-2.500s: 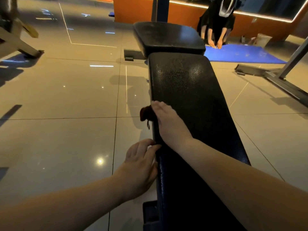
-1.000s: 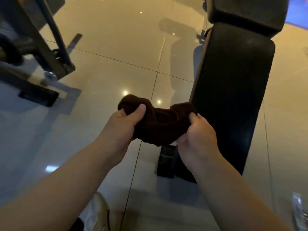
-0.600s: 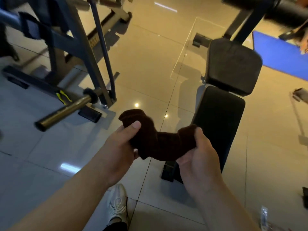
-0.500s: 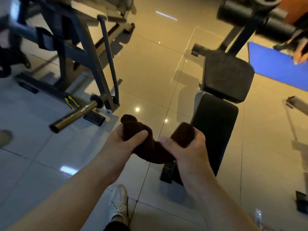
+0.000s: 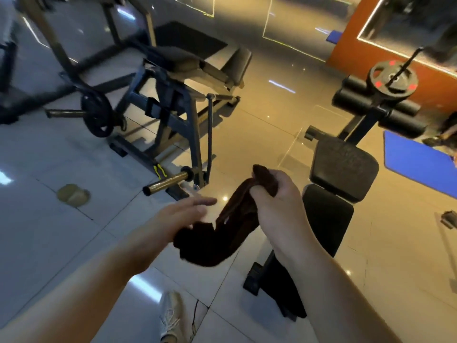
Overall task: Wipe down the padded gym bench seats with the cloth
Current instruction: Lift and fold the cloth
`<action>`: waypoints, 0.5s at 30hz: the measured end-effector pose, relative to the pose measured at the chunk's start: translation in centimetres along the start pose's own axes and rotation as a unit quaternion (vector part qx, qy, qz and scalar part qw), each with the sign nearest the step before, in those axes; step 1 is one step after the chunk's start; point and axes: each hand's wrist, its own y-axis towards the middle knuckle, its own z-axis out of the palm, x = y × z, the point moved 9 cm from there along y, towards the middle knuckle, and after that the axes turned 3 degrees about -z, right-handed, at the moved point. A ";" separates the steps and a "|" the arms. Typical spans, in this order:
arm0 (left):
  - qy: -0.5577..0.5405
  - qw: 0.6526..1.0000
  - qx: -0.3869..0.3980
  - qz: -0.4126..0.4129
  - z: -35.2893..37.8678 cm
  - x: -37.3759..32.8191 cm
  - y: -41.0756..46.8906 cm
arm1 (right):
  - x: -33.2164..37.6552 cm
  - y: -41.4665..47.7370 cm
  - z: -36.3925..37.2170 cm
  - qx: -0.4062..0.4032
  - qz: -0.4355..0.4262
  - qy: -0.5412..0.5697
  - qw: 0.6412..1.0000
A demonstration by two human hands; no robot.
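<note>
Far left of the bench (image 5: 326, 226), and well apart from it, I see another machine with its own padded seat (image 5: 183, 60). Nearer the bench, my left hand (image 5: 183, 214) is spread with its fingers straight. It is blurred and sits at the lower end of the cloth (image 5: 230, 236), and I cannot tell whether the palm touches it. The cloth hangs in the air just left of the bench, off the pad, bunched and twisted. My right hand (image 5: 277, 196) clenches the cloth's upper end in a fist, in front of the bench's left edge. No wiping is under way. I judge this to be the step of sorting out the cloth between pads. Next I need it flattened under one palm, then brought down onto an unwiped surface, either the bench or the seat to its left.
</note>
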 end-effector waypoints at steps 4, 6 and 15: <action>0.082 0.996 0.012 0.045 0.1 -1.6 -4.9 | 4.5 -3.0 4.9 0.069 0.012 0.052 0.996; 0.065 0.993 -0.012 0.097 -1.6 -2.7 -7.0 | 6.4 -4.3 6.9 0.093 0.016 0.065 0.993; -0.019 0.994 0.011 0.106 -10.9 -4.3 -16.0 | 13.9 -9.7 16.3 0.173 -0.057 -0.016 0.983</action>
